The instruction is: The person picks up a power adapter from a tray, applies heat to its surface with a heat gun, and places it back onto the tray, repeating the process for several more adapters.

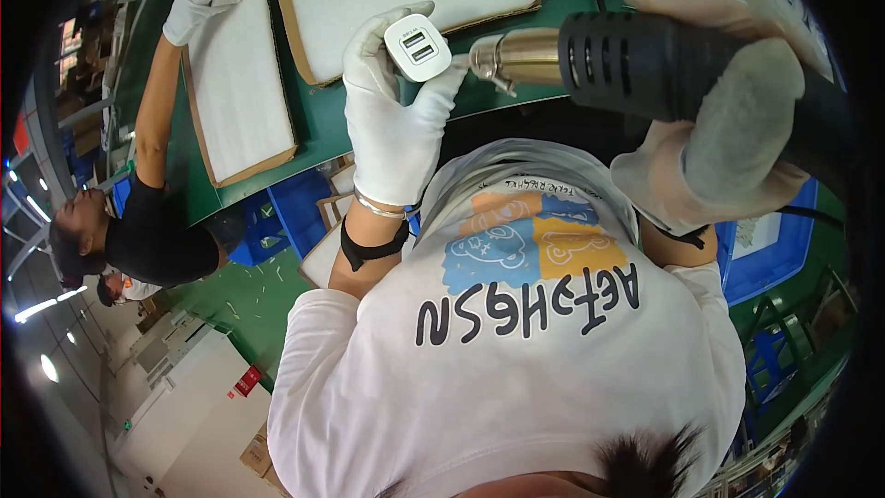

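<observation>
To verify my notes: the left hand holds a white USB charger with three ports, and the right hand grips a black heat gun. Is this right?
No: the head view shows two ports on the white USB charger, not three. The left hand holds it; the right hand grips the black heat gun.

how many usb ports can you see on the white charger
2: the upper port and the lower port, both on the visible face of the white charger in the left hand; other sides are hidden.
</observation>
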A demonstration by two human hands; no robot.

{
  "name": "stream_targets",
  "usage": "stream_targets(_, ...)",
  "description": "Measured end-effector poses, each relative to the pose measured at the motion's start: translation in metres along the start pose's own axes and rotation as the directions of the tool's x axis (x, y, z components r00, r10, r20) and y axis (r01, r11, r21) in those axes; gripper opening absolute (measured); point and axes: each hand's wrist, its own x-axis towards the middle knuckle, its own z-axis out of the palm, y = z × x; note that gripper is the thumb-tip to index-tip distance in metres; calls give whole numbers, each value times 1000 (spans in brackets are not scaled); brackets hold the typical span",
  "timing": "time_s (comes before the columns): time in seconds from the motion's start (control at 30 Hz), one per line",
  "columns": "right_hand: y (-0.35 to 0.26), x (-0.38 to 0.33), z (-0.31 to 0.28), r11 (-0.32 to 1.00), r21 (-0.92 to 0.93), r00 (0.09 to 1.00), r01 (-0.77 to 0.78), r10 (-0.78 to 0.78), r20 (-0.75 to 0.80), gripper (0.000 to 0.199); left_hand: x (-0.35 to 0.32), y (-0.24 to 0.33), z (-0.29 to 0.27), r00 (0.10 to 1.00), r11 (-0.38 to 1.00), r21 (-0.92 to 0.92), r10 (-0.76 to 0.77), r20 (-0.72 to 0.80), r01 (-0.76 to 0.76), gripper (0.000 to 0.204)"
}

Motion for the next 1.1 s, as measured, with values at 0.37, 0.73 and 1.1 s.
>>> stream_targets(0.37, -11, 6, -16, 999, 29, 986, 41, -45, 163, 31, 13, -10, 8, 998, 997, -65, -42, -37, 39, 56)
stream_targets(0.73, -28, 26, -25, 914, 13, 834, 405, -375, 406, 36, 38, -35, 2, 997, 1000, 28, -8, -82, 10, 56)
stream_targets(1.1, -83, 22, 13, 969, 194, 989, -150, 146, 32, 44, 65, -46, -5, 992, 998, 54, 41, -118, -35, 59)
